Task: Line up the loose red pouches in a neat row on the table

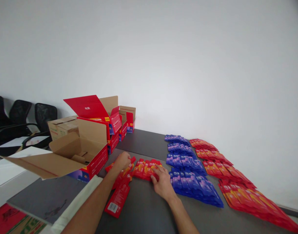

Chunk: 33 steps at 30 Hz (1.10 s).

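Observation:
My left hand (pixel 124 159) is closed over a loose heap of red-and-orange pouches (pixel 122 175), its fingers curled on one of them and partly hidden. Nearer to me, a red pouch (pixel 117 200) lies with its barcode side up. Just right of the heap is a short overlapping row of red-and-orange pouches (pixel 144 167), fronts up. On the right end of that row rests my right hand (pixel 161 182), fingers spread and touching the pouches from above.
Rows of purple-blue pouches (pixel 187 183) lie right of my right hand, with rows of red-orange pouches (pixel 246 195) beyond. An open red carton (pixel 97 162) with flaps spread stands at left, more red cartons (pixel 114 122) behind it. Black chairs (pixel 45 115) are far left; a white wall backs the table.

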Motion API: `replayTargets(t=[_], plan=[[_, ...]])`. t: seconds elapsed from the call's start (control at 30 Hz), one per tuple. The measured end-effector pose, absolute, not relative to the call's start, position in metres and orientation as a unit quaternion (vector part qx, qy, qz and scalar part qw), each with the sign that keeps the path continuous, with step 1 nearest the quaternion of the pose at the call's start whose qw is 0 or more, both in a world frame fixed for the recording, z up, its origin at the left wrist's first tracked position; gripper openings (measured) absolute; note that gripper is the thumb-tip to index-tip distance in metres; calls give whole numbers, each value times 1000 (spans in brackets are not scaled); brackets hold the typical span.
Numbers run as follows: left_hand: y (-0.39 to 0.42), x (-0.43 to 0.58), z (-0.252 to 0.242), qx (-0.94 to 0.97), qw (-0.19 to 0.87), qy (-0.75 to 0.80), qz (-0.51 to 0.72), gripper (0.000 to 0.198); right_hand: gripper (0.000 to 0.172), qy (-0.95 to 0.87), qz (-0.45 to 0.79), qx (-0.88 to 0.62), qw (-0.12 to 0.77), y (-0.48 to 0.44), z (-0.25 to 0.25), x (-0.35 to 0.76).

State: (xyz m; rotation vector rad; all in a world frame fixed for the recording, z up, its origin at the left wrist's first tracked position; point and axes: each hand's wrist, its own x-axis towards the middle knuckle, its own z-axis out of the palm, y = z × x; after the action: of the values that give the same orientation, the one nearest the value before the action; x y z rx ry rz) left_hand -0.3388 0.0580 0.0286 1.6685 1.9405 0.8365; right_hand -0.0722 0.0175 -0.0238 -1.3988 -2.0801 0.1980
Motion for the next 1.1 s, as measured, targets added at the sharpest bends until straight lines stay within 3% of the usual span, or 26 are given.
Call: replayTargets(t=[0.13,0.2,0.43,0.6,0.93,1.0,1.1], plan=[[57,-318,39,568,374,607,410,4,29,-767,131,-491,392,14,-11,-76],[59,-304,37,534,449,561,445,12,31,-744,199,-466,436,12,-5,-81],[72,-263,11,447,565,452,527,23,45,-634,453,-406,477,13,-12,-91],[72,-256,5,464,552,415,555,25,38,-620,477,-403,474,17,-18,-85],[73,-248,4,586,284,530,544,32,30,-644,447,-408,468,14,-12,-88],[70,-247,7,575,302,536,540,32,29,-638,442,-414,475,15,-13,-87],[62,-252,12,539,412,522,517,29,31,-622,436,-415,500,17,-14,-86]])
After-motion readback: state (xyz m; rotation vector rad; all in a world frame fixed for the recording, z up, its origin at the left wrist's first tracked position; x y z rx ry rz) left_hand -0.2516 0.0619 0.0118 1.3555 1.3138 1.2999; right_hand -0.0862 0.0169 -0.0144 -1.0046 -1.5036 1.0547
